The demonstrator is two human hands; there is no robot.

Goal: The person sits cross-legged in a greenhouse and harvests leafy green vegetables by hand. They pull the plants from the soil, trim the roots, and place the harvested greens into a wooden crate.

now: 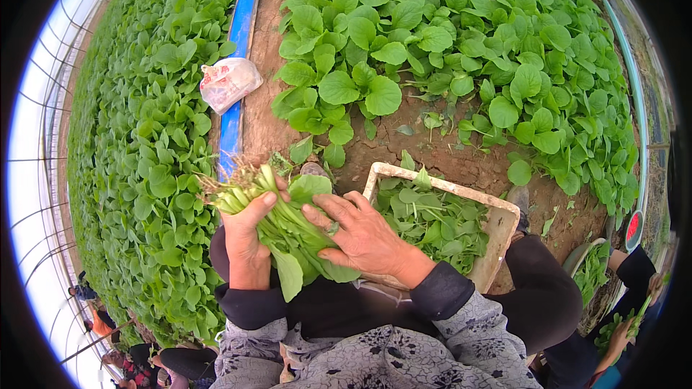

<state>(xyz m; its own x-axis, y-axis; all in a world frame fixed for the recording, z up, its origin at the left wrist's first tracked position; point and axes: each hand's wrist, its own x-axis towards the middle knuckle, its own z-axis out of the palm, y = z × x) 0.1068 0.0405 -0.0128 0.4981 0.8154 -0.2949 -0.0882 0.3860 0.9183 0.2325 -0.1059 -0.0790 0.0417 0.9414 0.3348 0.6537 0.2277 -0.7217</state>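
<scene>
My left hand (pixel 251 227) is wrapped around a bunch of leafy greens (pixel 284 224), just below its stem ends. Pale stems and hairy roots (pixel 230 186) stick out at the upper left, and the leaves hang down to the right. My right hand (pixel 359 232) lies over the leafy side of the bunch with its fingers spread; part of a leaf shows between them. Close beyond the right hand stands a dirty white foam box (pixel 448 187), partly filled with loose leaves (pixel 430 221). My right forearm hides some of its near side.
Dense greens (pixel 421 27) grow ahead, past a bare soil patch (pixel 378 135). To the left, a blue flat hose (pixel 246 16) bears a knotted plastic bag (pixel 230 84) with printing. At right, another person's hand (pixel 620 337) holds greens beside a tub (pixel 592 275). More people are at lower left.
</scene>
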